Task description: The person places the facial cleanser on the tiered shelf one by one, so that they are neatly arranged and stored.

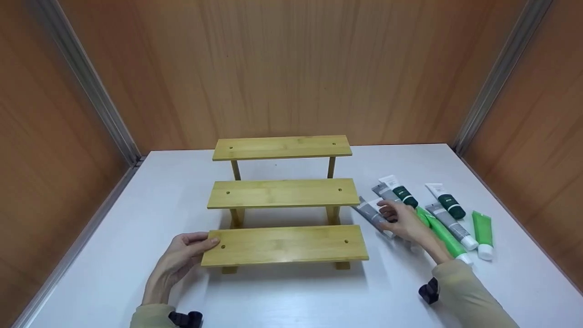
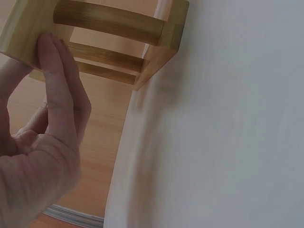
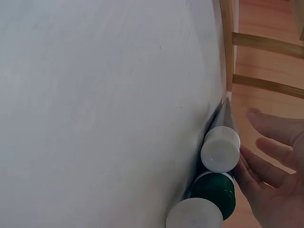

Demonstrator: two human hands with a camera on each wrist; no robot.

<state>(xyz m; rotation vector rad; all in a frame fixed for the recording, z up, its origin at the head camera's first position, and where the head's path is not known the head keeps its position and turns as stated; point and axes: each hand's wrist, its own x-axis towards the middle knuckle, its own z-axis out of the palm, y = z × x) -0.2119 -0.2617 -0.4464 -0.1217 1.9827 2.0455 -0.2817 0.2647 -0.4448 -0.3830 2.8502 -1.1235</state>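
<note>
A three-tier wooden stand (image 1: 284, 246) occupies the middle of the white table. My left hand (image 1: 177, 257) pinches the left end of its lowest board, thumb on top; in the left wrist view the fingers (image 2: 56, 90) press the underside. To the right of the stand, my right hand (image 1: 407, 224) hovers over a grey tube (image 1: 368, 212) with loosely bent fingers. The right wrist view shows thumb and fingers apart beside a white cap (image 3: 220, 151); some fingertips are near or touching it, and I cannot tell which. Part of this tube is hidden by the hand.
More tubes lie right of the stand: dark-green-capped white ones (image 1: 451, 205), a grey one (image 1: 453, 226), and green ones (image 1: 483, 230), some partly behind my right hand. Wood-grain panels (image 1: 282, 68) with metal corner strips (image 1: 93, 82) enclose the white table (image 1: 282, 300).
</note>
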